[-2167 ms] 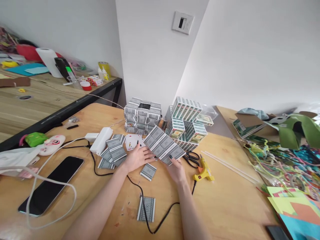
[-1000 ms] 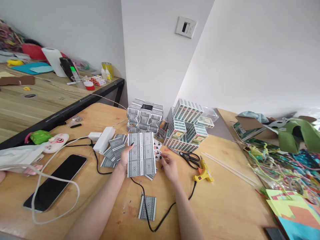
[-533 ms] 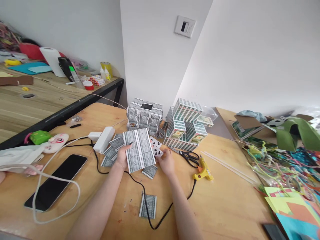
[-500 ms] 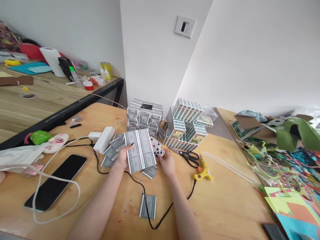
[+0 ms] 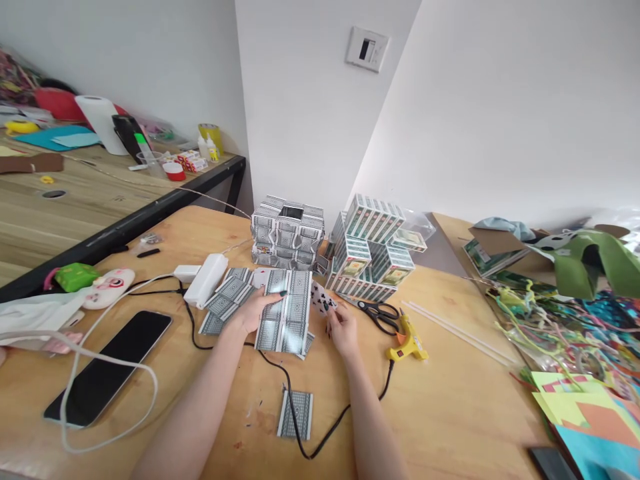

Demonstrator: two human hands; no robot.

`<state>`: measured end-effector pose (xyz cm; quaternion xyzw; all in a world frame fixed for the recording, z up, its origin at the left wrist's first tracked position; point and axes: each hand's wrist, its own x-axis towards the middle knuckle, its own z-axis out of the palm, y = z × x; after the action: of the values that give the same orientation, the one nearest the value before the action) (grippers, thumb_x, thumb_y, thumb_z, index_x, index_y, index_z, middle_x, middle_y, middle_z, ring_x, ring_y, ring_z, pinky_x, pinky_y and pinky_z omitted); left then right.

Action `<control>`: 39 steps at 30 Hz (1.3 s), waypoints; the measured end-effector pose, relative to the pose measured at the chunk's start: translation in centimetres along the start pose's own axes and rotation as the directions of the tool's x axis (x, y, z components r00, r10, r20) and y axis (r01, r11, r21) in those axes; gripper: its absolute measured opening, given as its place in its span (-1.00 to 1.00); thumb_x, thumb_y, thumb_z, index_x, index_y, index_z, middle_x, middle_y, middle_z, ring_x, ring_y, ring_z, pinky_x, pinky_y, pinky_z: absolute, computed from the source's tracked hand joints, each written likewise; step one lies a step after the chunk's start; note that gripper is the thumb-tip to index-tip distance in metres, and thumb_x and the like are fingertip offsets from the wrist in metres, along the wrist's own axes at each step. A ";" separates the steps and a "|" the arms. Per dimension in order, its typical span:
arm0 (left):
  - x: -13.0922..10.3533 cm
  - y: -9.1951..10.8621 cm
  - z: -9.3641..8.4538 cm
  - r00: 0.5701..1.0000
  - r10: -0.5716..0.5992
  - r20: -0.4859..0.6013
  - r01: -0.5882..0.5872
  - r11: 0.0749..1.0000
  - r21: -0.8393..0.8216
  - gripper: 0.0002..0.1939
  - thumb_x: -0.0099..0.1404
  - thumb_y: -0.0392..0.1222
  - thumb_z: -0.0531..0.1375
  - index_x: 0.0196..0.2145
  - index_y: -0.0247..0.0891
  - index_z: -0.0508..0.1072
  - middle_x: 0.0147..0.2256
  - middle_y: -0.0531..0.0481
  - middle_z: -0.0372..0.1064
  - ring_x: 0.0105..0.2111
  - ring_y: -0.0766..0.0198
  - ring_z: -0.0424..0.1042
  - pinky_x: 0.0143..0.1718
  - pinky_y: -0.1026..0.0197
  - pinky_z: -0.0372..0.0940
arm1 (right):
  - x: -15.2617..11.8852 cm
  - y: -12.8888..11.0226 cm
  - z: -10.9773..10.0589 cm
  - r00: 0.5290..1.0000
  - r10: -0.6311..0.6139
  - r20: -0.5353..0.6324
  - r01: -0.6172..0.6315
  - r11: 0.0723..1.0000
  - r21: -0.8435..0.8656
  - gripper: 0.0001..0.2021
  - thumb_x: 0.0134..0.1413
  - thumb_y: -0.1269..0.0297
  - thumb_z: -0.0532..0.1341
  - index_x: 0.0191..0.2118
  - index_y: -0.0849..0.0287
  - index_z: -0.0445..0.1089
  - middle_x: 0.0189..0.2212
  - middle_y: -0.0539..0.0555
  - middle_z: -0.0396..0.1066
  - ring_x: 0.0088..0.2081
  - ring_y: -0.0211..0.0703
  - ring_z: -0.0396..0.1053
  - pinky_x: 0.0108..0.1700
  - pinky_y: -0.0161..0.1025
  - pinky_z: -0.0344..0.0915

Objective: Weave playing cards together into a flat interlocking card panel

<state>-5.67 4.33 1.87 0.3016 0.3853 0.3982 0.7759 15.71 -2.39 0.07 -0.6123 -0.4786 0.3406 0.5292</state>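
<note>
Currently the left hand point(image 5: 253, 312) pinches the panel point(image 5: 293, 323) at centre, the right hand point(image 5: 345, 333) a card point(image 5: 320, 298) just right of it; the right forearm point(image 5: 369, 413) snagging the cord point(image 5: 310, 457) could drag the glue gun point(image 5: 411, 345), and a tight grip might crease the card.

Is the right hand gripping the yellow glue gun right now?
No, the right hand pinches a playing card, while the yellow glue gun lies on the table.
</note>
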 end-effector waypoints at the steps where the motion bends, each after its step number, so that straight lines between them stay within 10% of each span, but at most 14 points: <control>1: 0.0 0.0 0.2 1.000 0.013 0.015 -0.013 1.000 0.016 -0.74 0.01 -0.34 0.29 -0.28 -0.32 0.45 -0.41 -0.09 0.51 -0.50 0.18 0.47 -0.44 0.18 0.34 | 0.0 0.1 0.0 0.999 -0.021 -0.038 0.021 1.000 -0.003 -0.67 -0.05 -0.03 0.15 -0.56 0.14 0.33 -0.75 -0.08 0.22 -0.68 -0.28 0.18 -0.61 -0.33 0.11; 5: -0.1 0.0 0.9 0.996 0.077 0.034 -0.079 0.994 0.078 -0.59 0.00 -0.31 0.30 -0.14 -0.25 0.39 -0.28 -0.08 0.50 -0.36 0.14 0.49 -0.31 0.15 0.34 | 0.0 0.4 -0.2 0.995 0.011 -0.097 -0.009 1.000 0.024 -0.69 -0.03 -0.01 0.14 -0.29 0.15 0.31 -0.74 -0.16 0.18 -0.71 -0.31 0.11 -0.65 -0.36 0.05; 15: 0.1 -0.3 1.6 0.976 0.217 -0.028 -0.200 0.936 0.288 -0.42 -0.07 -0.32 0.32 -0.04 -0.19 0.32 -0.08 -0.09 0.40 -0.04 0.05 0.35 0.03 0.03 0.14 | -0.2 -0.3 -0.8 0.950 0.044 -0.310 -0.004 0.992 0.126 -0.65 0.03 -0.10 0.07 -0.42 0.12 0.17 -0.74 -0.18 0.09 -0.75 -0.33 0.07 -0.70 -0.36 0.03; 39: 0.4 -0.8 0.9 0.974 0.220 0.048 -0.223 0.922 0.317 -0.41 0.00 -0.21 0.30 0.01 -0.20 0.26 -0.05 -0.12 0.38 -0.02 0.03 0.34 0.02 0.02 0.17 | 0.3 0.6 -0.7 0.977 0.099 -0.189 -0.062 0.979 0.196 -0.66 -0.04 -0.08 0.12 -0.40 0.14 0.24 -0.79 -0.19 0.08 -0.77 -0.33 0.02 -0.71 -0.36 -0.06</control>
<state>-4.44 4.08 1.60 0.4676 0.4040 0.4136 0.6686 16.60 -2.38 -0.37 -0.6092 -0.3640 0.3432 0.6153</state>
